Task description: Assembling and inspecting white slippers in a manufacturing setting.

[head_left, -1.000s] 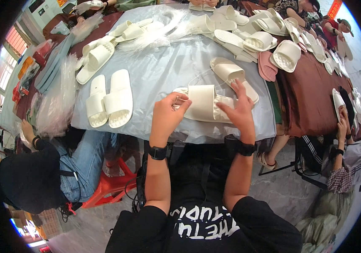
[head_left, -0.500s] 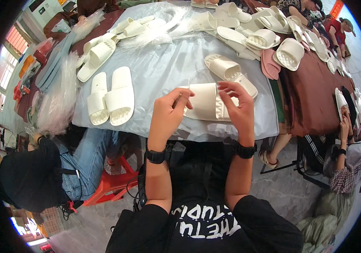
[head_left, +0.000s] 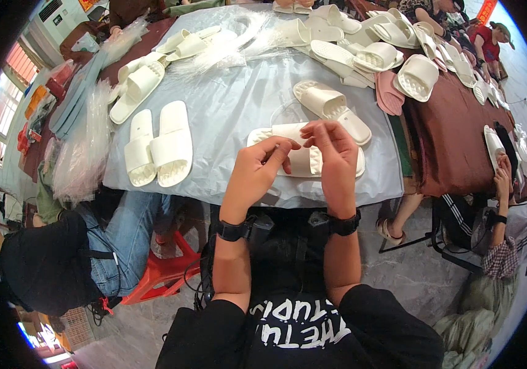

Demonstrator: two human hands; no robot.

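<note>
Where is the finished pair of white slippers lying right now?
In the head view, the pair of white slippers lies side by side on the grey plastic sheet, left of the left hand.

Left hand (head_left: 256, 172) and right hand (head_left: 336, 161) raised close together, fingers curled, fingertips nearly meeting.

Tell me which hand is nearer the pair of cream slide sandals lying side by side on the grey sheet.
Left. The left hand lies just right of the pair of cream slide sandals; the right hand is farther right, beyond it.
</note>
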